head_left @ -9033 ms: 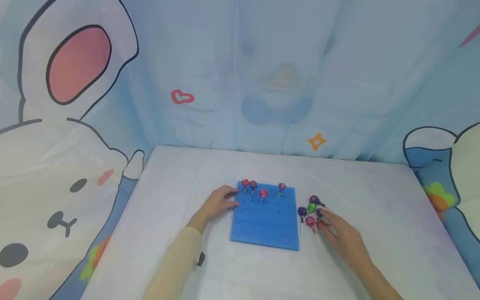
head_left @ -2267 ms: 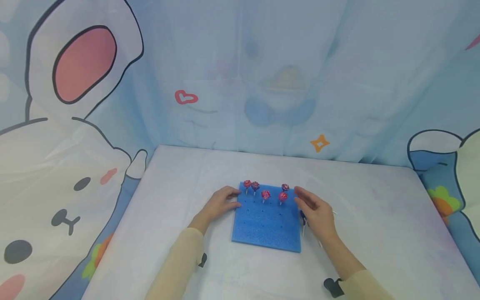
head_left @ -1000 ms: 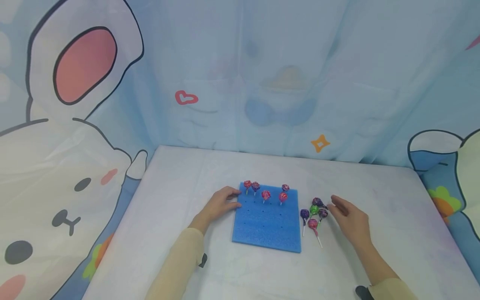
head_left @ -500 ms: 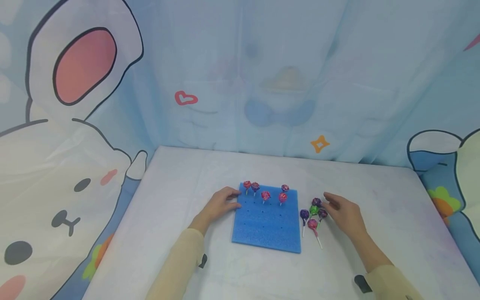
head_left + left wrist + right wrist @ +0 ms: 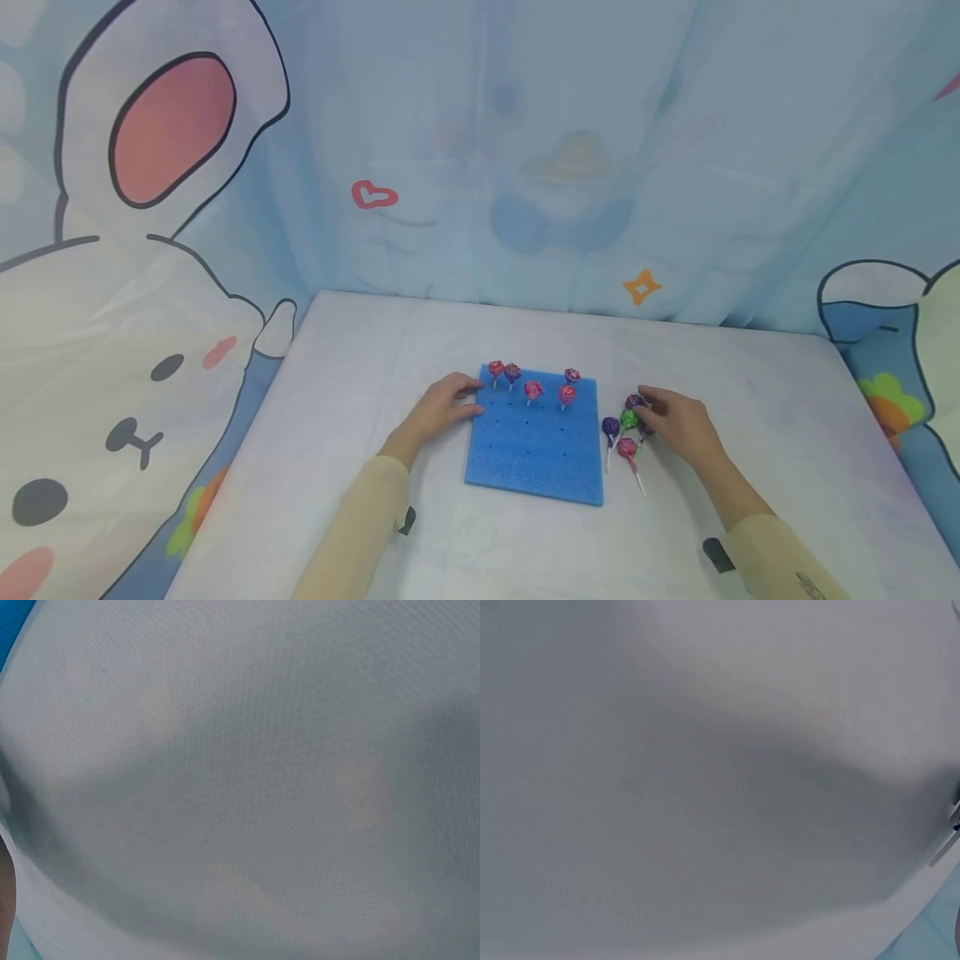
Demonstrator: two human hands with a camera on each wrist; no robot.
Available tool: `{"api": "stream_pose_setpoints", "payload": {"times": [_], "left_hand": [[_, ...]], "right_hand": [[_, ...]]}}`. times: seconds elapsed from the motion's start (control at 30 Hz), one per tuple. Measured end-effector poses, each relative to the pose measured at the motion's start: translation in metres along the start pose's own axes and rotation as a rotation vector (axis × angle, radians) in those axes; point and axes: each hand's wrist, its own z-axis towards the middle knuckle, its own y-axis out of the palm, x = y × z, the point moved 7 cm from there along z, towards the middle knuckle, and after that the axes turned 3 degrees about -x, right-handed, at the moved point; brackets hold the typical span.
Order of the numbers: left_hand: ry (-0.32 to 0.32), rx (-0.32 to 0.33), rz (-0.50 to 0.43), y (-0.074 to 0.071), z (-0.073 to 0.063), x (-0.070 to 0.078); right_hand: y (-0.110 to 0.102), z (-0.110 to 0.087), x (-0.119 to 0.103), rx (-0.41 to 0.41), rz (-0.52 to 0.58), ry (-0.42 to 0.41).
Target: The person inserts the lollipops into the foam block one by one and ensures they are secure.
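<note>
A blue foam board (image 5: pixel 525 458) with small holes lies on the table. Several wrapped lollipops stand upright in its far part, among them a pink lollipop (image 5: pixel 533 389) and a red lollipop (image 5: pixel 496 368). My left hand (image 5: pixel 442 404) rests against the board's left edge, thumb and fingers spread apart. To the right of the board is a small pile of lollipops: a green lollipop (image 5: pixel 628 418), a pink-wrapped lollipop (image 5: pixel 627 447) and several purple ones. My right hand (image 5: pixel 682 423) pinches a purple lollipop (image 5: pixel 633 402) at the back of the pile; its stick is hidden by the fingers.
A white cloth covers the table (image 5: pixel 360 350). Behind it hangs a light blue printed curtain (image 5: pixel 420 125). In the right wrist view a stick (image 5: pixel 945 849) shows at the right edge; the left wrist view is mostly cloth.
Since 9 seconds ago another lollipop stands in the board's right side, and the red one has left the pile. My right hand has come back from the board to the pile. The left stays put.
</note>
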Motion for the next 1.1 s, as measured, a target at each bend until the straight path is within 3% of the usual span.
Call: {"api": "stream_pose_setpoints", "payload": {"times": [0.27,0.7,1.1], "left_hand": [[-0.018,-0.004,0.009,0.001,0.0,-0.002],[-0.003,-0.001,0.003,0.001,0.001,-0.001],[-0.007,0.0,0.01,0.0,0.001,-0.001]], "right_hand": [[0.002,0.005,0.001,-0.022,-0.04,0.005],[0.005,0.01,-0.006,-0.001,-0.086,-0.065],[0.008,0.011,-0.01,-0.003,-0.1,-0.047]]}}
